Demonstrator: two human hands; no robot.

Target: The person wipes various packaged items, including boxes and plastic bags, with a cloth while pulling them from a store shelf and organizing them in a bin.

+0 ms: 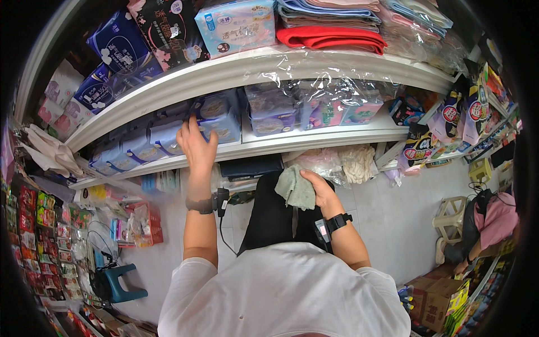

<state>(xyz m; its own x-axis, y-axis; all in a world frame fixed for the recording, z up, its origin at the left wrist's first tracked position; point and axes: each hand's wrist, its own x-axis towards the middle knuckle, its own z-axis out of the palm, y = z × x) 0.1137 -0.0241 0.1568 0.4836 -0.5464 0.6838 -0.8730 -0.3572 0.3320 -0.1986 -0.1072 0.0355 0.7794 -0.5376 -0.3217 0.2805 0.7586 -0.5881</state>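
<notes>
My left hand (197, 145) reaches up to the lower shelf with its fingers spread. Its fingertips are at the front of a row of lavender-blue packs (167, 136), beside a taller blue pack (216, 119). Whether they press on a pack I cannot tell for sure. In my right hand (321, 191) is a folded grey-green cloth (296, 188), pinched at its right side and held over my lap, below the shelf edge. Both wrists wear black straps with small devices.
The white shelf edge (314, 139) runs across in front of me. Above it are sanitary pad packs (236, 28) and folded towels (331, 36). A blue-green stool (123, 283) stands at the left. Another person (494, 216) is at the right, near a beige stool (451, 216) and cardboard boxes (435, 300).
</notes>
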